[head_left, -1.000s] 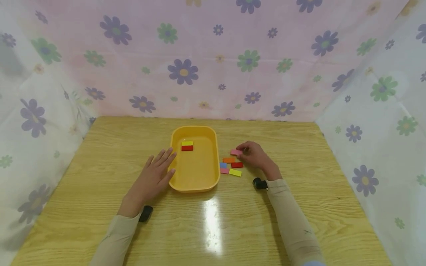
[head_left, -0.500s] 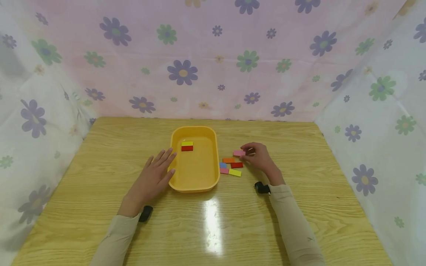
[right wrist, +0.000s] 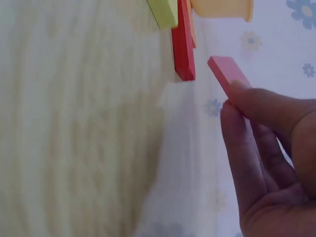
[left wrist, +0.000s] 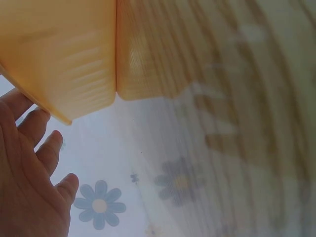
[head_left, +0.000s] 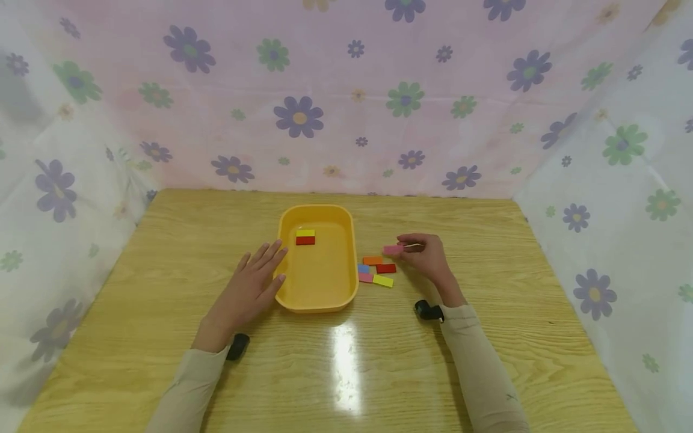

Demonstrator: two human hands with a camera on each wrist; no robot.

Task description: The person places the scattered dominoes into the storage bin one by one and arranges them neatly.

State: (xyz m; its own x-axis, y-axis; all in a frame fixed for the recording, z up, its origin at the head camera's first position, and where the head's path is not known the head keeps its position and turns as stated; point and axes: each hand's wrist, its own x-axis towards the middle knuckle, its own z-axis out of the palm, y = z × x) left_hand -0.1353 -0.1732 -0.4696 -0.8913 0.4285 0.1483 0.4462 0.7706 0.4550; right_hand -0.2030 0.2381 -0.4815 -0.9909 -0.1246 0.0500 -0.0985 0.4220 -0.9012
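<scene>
My right hand [head_left: 429, 257] pinches a flat pink block [head_left: 392, 249] between thumb and fingers, to the right of the tray. In the right wrist view the pink block [right wrist: 228, 74] juts out past the thumb tip. My left hand [head_left: 248, 291] lies with spread, straight fingers at the left rim of a yellow tray [head_left: 316, 305]; in the left wrist view its fingertips [left wrist: 37, 121] meet the tray's rim. Inside the tray a yellow block [head_left: 305, 233] and a red block [head_left: 305, 240] sit side by side.
Beside the tray's right wall lie an orange block [head_left: 372, 260], a dark red block [head_left: 386, 268], a blue block [head_left: 363, 269], another pink block [head_left: 365, 278] and a yellow-green block [head_left: 383, 281] on the wooden table [head_left: 260, 385]. Flowered cloth [head_left: 346, 78] surrounds the table.
My right hand has shifted slightly right with the pink block, and more of the block now shows beyond the fingertips. The left hand and the tray have stayed in place.
</scene>
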